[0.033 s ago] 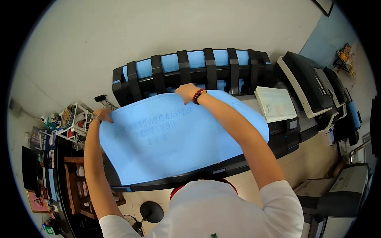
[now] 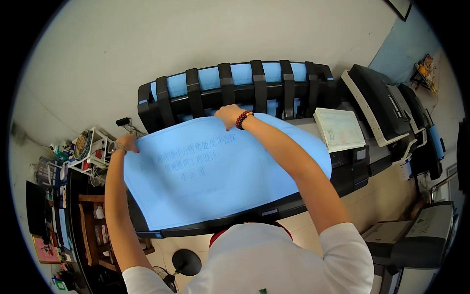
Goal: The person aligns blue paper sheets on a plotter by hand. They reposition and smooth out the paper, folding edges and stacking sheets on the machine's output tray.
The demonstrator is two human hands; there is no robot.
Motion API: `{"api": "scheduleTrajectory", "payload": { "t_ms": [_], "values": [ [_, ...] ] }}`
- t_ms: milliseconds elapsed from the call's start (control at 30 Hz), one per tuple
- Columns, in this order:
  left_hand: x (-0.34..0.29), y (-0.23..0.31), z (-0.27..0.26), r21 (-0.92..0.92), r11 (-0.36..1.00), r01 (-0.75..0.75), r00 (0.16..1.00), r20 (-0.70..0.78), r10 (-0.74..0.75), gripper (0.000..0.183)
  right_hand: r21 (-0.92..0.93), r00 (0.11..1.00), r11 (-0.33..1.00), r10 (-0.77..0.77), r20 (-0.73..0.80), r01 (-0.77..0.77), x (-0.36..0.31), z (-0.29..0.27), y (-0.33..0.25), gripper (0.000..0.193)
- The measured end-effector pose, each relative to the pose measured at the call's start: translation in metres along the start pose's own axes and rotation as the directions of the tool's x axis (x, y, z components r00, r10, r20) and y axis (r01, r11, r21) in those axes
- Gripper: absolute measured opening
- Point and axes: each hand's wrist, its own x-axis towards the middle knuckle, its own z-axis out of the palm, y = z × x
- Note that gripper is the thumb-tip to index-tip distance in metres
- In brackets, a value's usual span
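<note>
A large light-blue sheet of paper [image 2: 210, 196] with dark printed lines and a thin border lies spread over the top of a black wide-format printer [image 2: 269, 212]. At its upper left corner my left hand [image 2: 128, 142], with a band on the wrist, pinches the edge. My right hand [image 2: 229, 116], wearing red beads, is closed on the far edge near the middle; its fingertips are partly hidden. To the right of that hand the paper curves over, and my forearm crosses it.
Behind the sheet stands a black rack [image 2: 224, 88] with upright straps over blue paper. A stack of pale papers [image 2: 340, 129] rests at the right, beside a black office machine [image 2: 374, 100]. White shelves [image 2: 95, 152] stand left; a round black stool [image 2: 187, 262] is below.
</note>
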Motion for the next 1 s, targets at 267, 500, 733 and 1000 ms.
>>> {"api": "scheduleTrajectory", "payload": {
  "t_ms": [267,500,733,1000],
  "values": [
    [-0.048,0.231,-0.007,-0.249,0.606,-0.756,0.522,-0.788,0.327,0.041,0.137,0.941,0.986,0.047,0.334,-0.097,0.035,0.036,0.038,0.057],
    [-0.033,0.344,-0.001,-0.543,0.441,-0.715,0.597,-0.802,-0.022,0.032,0.195,0.889,0.976,-0.002,0.459,-0.099,0.043,0.039,0.075,0.087],
    [-0.02,0.36,0.005,-0.565,0.512,-0.647,0.63,-0.774,-0.058,0.039,0.217,0.617,0.792,0.239,0.75,-0.57,-0.002,0.018,0.182,0.083],
    [-0.018,0.355,0.004,-0.625,0.462,-0.629,0.671,-0.736,-0.083,0.036,0.272,0.911,0.917,0.352,-0.214,-0.29,0.047,-0.055,0.235,0.026]
  ]
}}
